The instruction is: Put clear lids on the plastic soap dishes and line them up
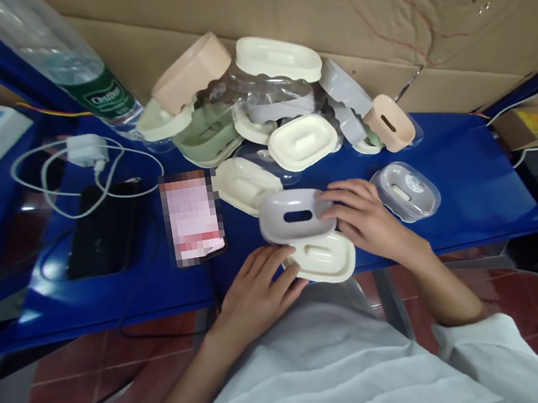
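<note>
- Bending over a glossy blue table (480, 190), we work with both bare hands near its front edge.
- Our right hand (365, 221) holds a grey oval plastic cover with a slot (281, 230) by its right end, fingers curled closely over the rim.
- Our left hand (256, 287) has its fingertips narrowly set on the left end of a cream oval plastic dish (336, 262); we cannot tell how firmly they grip.
- The grey cover lies just beyond the dish and overlaps its far edge in our view.
- Right of our right hand, we see a grey oval piece under clear plastic (411, 190).
- Farther back, peach, cream, green and grey oval plastic pieces (303, 142) lie heaped, some tilted.
- To the left we have a phone with a blurred pink screen (193, 216), a flat black device (102, 236) and a white charger with a looped cable (87, 150).
- Behind these stands a clear, green-labelled bottle (106, 98).
</note>
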A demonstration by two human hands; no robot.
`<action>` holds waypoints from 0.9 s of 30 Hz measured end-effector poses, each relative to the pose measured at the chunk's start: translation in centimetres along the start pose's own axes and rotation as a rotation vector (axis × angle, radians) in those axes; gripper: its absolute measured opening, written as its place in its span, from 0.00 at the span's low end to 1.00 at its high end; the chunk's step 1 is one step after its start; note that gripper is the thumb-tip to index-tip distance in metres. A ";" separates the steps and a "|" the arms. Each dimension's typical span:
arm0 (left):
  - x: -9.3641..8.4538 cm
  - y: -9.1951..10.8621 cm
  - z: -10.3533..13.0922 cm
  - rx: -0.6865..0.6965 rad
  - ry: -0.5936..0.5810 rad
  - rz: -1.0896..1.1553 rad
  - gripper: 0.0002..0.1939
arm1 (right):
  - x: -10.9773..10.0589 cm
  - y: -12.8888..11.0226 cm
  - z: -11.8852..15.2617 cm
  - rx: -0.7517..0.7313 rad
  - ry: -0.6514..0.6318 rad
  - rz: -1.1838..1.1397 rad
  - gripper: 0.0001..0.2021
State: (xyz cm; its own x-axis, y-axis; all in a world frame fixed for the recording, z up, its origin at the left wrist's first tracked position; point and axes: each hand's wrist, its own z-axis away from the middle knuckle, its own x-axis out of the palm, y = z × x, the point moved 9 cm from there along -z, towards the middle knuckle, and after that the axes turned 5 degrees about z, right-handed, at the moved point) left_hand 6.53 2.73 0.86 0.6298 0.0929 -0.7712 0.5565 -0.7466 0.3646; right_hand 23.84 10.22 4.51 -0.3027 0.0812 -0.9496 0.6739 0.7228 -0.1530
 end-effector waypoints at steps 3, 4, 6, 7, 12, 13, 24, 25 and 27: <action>-0.1 0.1 0.0 0.002 0.005 0.008 0.06 | 0.2 1.5 3.4 0.148 -0.013 -0.038 0.13; 0.0 0.1 -0.1 0.003 0.004 0.009 0.06 | 0.5 1.8 4.4 0.187 -0.012 -0.067 0.13; 0.0 0.1 -0.1 0.004 0.005 0.002 0.06 | 0.8 1.9 5.9 0.240 0.036 -0.144 0.17; 0.0 0.0 -0.2 0.001 0.007 -0.006 0.07 | 0.8 1.7 6.5 0.255 0.078 -0.184 0.18; 0.1 -0.6 0.1 -0.044 0.052 -0.054 0.12 | 1.3 -0.2 7.6 0.232 0.139 -0.307 0.16; 0.0 -0.7 0.2 -0.051 0.083 -0.059 0.13 | 1.4 -0.7 7.6 0.220 0.133 -0.311 0.17; -0.5 -1.0 0.6 -0.089 0.127 -0.156 0.28 | 3.3 -3.2 7.1 0.161 0.089 -0.209 0.22; -0.4 -1.0 0.5 -0.087 0.111 -0.124 0.27 | 3.3 -3.2 7.0 0.153 0.081 -0.193 0.22; -0.2 -1.1 0.4 -0.083 0.093 -0.070 0.24 | 3.0 -3.0 6.7 0.127 0.050 -0.150 0.22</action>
State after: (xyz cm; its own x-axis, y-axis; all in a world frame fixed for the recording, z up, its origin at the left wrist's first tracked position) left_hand 5.58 3.29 0.41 0.6331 0.2061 -0.7461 0.6411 -0.6798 0.3563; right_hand 25.44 3.70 0.31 -0.4373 0.0151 -0.8992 0.6974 0.6370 -0.3284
